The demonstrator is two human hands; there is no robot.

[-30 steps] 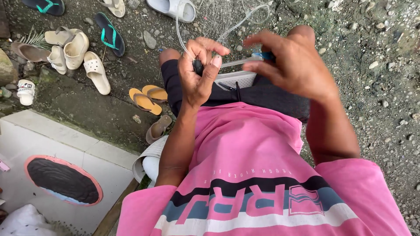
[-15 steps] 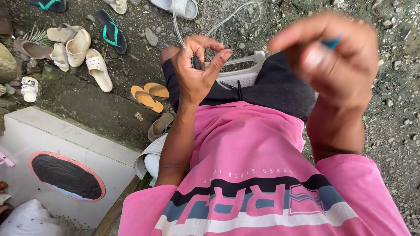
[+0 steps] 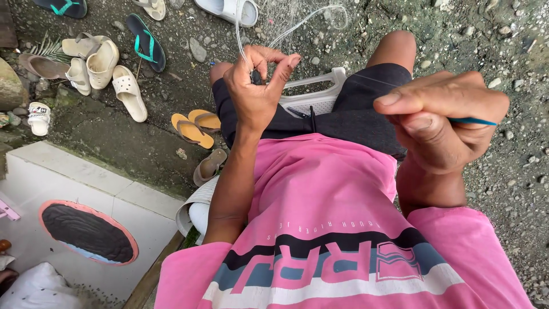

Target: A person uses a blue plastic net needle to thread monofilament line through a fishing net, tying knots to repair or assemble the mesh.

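Left hand (image 3: 257,86) is pinching clear fishing line (image 3: 297,23) between thumb and fingertips, above the lap. Right hand (image 3: 440,123) is closing tight around a slim blue tool (image 3: 473,121), raised near the camera. A thin strand is stretching between both hands, over the white plastic stool (image 3: 314,94). Yellow sandals (image 3: 194,125) are lying on the gravel.

Single head cam, worn, looks steeply down over wearer's chest and lap toward gravel ground (image 3: 503,34). Very close: left hand (image 3: 254,91) and right hand (image 3: 440,123) fill upper frame. No second view.
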